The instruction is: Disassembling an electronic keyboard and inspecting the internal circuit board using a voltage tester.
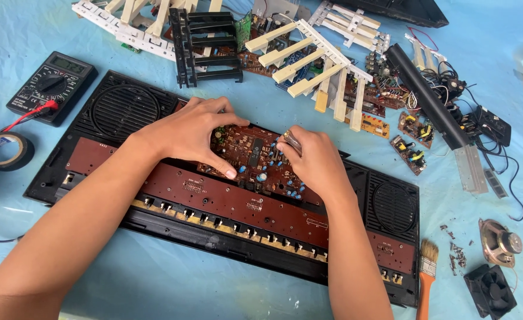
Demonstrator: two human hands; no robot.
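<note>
A black keyboard casing lies open on a blue sheet, with round speaker grilles at both ends and long brown circuit strips along its front. In its middle sits a brown circuit board dotted with small blue parts. My left hand rests on the board's left side, thumb and fingers pressing it. My right hand is on the board's right side and pinches a thin metal tool whose tip points down at the board.
A black multimeter with red lead and a roll of black tape lie left. Loose white and black key sets, small circuit boards and wiring lie behind. A paintbrush, a loose speaker and a fan lie right.
</note>
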